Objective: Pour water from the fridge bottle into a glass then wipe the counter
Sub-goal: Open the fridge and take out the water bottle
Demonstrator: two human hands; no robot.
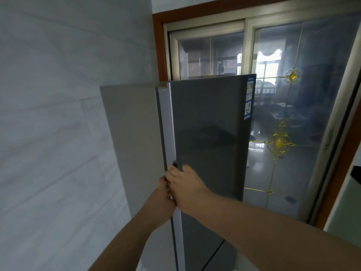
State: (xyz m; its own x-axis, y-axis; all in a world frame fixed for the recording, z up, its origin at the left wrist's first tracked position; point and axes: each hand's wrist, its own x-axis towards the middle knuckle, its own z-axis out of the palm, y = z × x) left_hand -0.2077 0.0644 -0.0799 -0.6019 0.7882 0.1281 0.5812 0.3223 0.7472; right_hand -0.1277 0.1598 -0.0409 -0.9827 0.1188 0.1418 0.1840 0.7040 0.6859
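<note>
My right hand (186, 187) w/ fingers hooked round the fridge door (209, 133) edge at 12 o'clock, left hand (163, 194) touching just behind, grip hidden; glass sliding door (289, 118) beyond at 2 o'clock.

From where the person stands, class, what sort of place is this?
Probably a home kitchen: a tall grey fridge against a tiled wall, beside a sliding glass door.

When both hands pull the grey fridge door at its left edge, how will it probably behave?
The fridge door is a tall rigid panel, so it should swing stiffly rather than flex. Its glossy face looks slippery, which may be why the left hand and right hand hook its edge. It is probably heavy.
</note>
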